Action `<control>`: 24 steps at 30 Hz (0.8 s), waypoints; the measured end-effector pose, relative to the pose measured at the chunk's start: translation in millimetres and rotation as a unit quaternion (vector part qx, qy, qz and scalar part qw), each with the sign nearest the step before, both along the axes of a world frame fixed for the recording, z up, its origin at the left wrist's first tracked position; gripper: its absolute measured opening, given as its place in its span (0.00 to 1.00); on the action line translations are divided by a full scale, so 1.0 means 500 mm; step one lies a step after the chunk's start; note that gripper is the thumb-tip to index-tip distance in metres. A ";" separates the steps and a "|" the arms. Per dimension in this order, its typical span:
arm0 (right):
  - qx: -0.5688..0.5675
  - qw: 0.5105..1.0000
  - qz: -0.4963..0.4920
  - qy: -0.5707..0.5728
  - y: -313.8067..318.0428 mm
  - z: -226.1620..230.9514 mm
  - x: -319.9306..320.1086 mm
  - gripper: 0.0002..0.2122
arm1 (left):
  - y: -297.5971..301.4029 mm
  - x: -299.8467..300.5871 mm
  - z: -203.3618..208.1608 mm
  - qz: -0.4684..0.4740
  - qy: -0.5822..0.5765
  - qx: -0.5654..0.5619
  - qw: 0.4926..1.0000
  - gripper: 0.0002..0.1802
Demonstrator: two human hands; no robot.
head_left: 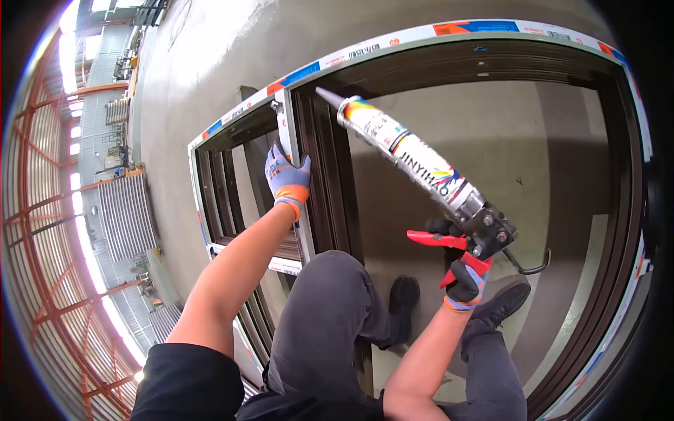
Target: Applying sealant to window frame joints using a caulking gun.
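Note:
My right hand [465,277], in a glove with black fingers, grips the red handle and trigger of a caulking gun [490,228]. A white sealant cartridge [421,156] with coloured stripes sits in the gun. Its grey nozzle [328,97] points up and left, over the dark inner edge of a large window frame [330,196]. My left hand [286,175], in a grey-blue glove with an orange cuff, is closed round the frame's divider bar [286,126], thumb to the right; some fingertips are hidden. Printed protective film covers the frame's outer faces.
The frame surrounds my legs; my black shoes [404,302] stand inside its right opening on the grey floor [449,119]. A smaller opening with dark tracks [217,182] lies left. Stacked metal profiles [126,214] and red roof beams [49,245] show far left.

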State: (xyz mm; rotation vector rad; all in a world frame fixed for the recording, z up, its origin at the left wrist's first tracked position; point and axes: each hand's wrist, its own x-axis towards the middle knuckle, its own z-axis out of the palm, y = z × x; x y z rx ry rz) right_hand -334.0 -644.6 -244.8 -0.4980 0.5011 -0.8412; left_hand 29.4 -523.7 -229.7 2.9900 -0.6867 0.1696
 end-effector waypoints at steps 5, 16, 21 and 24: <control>-0.062 0.995 0.043 0.072 -0.004 0.025 -0.016 0.30 | -0.005 -0.013 0.001 -0.006 0.010 -0.008 1.000 0.45; -0.112 0.992 0.025 0.057 0.049 0.046 0.019 0.25 | -0.020 -0.020 -0.003 -0.033 -0.056 -0.003 0.998 0.41; -0.071 0.996 0.051 0.018 0.035 0.094 0.023 0.23 | -0.034 -0.077 0.045 -0.003 0.009 0.026 1.000 0.43; -0.097 0.992 0.053 0.058 0.024 0.114 0.017 0.22 | -0.042 -0.099 0.056 -0.008 0.011 0.019 1.000 0.44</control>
